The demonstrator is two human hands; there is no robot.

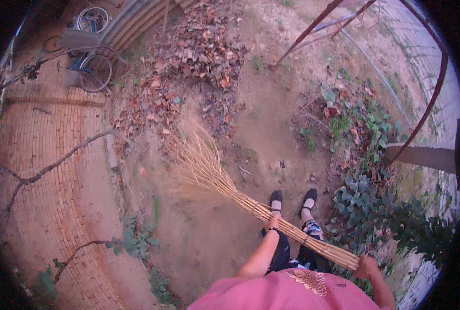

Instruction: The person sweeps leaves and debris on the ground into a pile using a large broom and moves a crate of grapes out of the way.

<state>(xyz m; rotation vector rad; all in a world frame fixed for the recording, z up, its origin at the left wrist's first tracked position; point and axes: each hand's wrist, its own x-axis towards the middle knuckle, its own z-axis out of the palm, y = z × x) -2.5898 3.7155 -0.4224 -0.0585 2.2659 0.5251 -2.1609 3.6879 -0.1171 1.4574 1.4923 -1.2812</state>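
Observation:
A long twig broom (318, 245) slants across in front of my body, its bundled stems tied at several places. My left hand (274, 223), with a dark beaded bracelet at the wrist, is wrapped round the middle of the bundle. At the butt end, on the right, my right hand (365, 268) grips the stems. The spread bristles (196, 155) reach the bare dirt to the far left and look partly smeared by motion. Just beyond their tips lies a heap of dry brown leaves (199, 57).
Brick paving (54, 155) runs along the left, crossed by bare branches (64, 163). A bicycle (95, 72) stands at the far left near corrugated sheets (137, 26). Green plants (362, 199) and a rusty metal frame (431, 98) stand on the right. My dark shoes (308, 195) are on dirt.

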